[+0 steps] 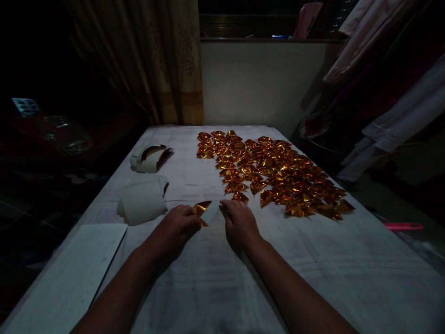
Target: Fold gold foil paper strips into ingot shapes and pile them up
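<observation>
My left hand (181, 220) is closed on a sheet of gold foil paper (200, 208), partly folded, with gold points sticking out past the fingers. The pale back of the sheet (210, 213) shows between my two hands. My right hand (239, 221) is at the right end of that sheet, its thumb and forefinger close together at the corner; the exact grip is hard to see in the dim light. Beyond my right hand lie many folded gold foil pieces (274, 171), pointed at the ends, spread in rows and overlapping clusters.
Two curled stacks of pale-backed paper (142, 200) (149, 161) rest on the left side of the cloth-covered table (222, 287). A flat white board (74, 264) lies at the near left. A curtain (174, 60) and hanging clothes (399, 111) border the table.
</observation>
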`<act>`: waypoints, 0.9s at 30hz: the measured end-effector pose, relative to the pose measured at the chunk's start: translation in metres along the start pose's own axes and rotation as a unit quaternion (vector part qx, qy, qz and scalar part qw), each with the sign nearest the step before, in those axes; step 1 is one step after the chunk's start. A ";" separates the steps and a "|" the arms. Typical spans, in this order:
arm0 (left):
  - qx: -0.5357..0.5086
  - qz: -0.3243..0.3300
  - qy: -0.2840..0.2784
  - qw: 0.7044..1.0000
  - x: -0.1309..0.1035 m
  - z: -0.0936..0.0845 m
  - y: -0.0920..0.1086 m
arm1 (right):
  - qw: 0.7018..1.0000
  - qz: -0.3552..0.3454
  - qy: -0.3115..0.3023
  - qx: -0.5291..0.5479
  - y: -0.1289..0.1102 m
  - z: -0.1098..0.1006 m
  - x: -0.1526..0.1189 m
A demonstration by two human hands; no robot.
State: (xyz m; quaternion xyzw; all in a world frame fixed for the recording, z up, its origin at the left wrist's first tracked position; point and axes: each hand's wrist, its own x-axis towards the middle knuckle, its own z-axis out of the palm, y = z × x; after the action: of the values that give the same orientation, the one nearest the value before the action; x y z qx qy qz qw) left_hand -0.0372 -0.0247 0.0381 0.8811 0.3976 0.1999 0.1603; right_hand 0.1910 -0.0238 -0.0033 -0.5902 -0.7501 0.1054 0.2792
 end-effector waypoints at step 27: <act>0.151 -0.004 0.031 0.988 0.003 0.016 0.018 | 0.996 -0.038 -0.069 0.032 -0.008 -0.014 0.000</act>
State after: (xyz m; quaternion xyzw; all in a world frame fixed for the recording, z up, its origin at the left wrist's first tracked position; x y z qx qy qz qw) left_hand -0.0164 -0.0352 0.0328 0.8868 0.4319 0.1637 0.0139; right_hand 0.1920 -0.0284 0.0121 -0.5438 -0.7854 0.1589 0.2494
